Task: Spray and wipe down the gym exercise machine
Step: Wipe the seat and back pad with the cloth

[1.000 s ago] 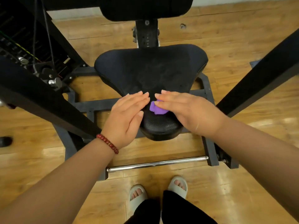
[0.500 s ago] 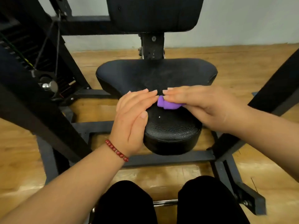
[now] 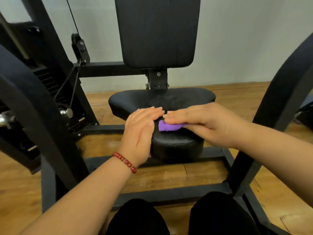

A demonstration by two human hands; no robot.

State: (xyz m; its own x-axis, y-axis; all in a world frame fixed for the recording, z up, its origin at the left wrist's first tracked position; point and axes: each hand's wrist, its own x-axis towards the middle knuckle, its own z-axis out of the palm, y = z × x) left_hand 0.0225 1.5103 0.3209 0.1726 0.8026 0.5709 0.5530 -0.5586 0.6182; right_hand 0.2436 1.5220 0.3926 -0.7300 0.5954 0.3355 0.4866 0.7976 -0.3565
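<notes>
Here, right hand point(image 3: 206, 123) flat on cloth point(image 3: 169, 127)

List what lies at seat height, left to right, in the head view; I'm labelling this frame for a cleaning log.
From the left: silver knob → left hand → purple cloth → right hand → curved black frame arm.

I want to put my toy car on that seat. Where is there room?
The middle is crowded: left hand, right hand and purple cloth fill it. Bare room: the wide back of the seat, between the hands and the backrest, and the rounded front nose, below the cloth.
</notes>
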